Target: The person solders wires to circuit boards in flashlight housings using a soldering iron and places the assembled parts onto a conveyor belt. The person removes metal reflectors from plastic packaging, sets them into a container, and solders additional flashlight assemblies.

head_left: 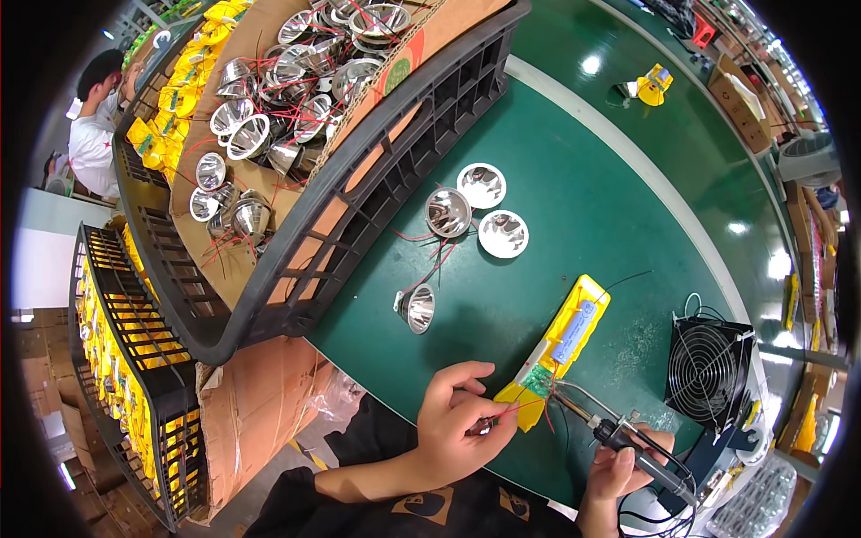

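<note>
- nearest my camera, sweeping from 8 round to 12 o'clock, i have a black crate (213, 345) with cardboard inside it and a heap of silvery reflectors (314, 81) trailing thin red leads.
- the yellow housing (587, 291) lies at 4 o'clock on the green table (538, 287), slanted, its upper end toward 1 o'clock. i see a blue cell (574, 332) in it and a small green circuit board (538, 380) toward its lower end.
- the left hand (453, 426) is near 6 o'clock, thumb and forefinger pinched together on a red wire (520, 406) beside the board; something small and shiny shows under those fingers, and i cannot tell what it is.
- the right hand (621, 462), between 4 and 5 o'clock, has its fingers clamped around a soldering iron (619, 438). the tip points at the board; from here i cannot tell whether it touches.
- just below center i see one loose reflector (419, 309); three more reflectors (504, 235) sit close together between 1 and 2 o'clock.
- a black fan (708, 363) stands between 3 and 4 o'clock.
- farther out, a second black crate (161, 390) holds yellow parts between 8 and 9 o'clock, and a co-worker (94, 148) in white is near 10.
</note>
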The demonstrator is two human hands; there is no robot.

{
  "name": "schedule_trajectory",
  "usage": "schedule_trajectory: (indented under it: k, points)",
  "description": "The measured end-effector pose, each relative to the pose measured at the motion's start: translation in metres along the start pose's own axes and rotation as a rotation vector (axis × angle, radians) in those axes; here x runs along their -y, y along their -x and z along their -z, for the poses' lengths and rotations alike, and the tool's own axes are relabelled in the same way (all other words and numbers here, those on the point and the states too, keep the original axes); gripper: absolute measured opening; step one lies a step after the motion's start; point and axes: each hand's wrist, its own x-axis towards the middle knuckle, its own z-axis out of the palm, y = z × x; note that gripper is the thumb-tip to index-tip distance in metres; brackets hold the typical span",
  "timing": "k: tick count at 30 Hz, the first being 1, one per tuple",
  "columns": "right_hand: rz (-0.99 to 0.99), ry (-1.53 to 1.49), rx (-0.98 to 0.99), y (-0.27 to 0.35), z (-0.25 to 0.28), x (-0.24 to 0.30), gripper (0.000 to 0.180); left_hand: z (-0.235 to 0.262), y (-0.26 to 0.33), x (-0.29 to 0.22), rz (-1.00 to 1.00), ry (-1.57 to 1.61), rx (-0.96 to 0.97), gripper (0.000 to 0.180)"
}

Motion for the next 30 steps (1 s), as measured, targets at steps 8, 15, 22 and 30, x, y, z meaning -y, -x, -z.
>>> schedule_trajectory:
  k: [8, 15, 22, 30]
  points:
    - [-0.016, -0.024, 0.002, -0.002, -0.007, -0.004, 0.035, -0.001, -0.002, -0.001, 0.008, 0.034, -0.021, 0.017]
    - [0.018, 0.03, -0.005, -0.001, -0.004, -0.005, 0.034, -0.005, -0.005, 0.001, -0.016, 0.045, -0.045, 0.017]
    - [0.045, 0.05, 0.001, 0.003, 0.004, -0.012, 0.032, -0.004, -0.009, -0.005, 0.056, 0.046, -0.019, 0.018]
    - [0.012, 0.008, 0.016, 0.002, 0.0, -0.009, 0.035, -0.003, -0.011, -0.009, 0.123, 0.04, 0.003, 0.018]
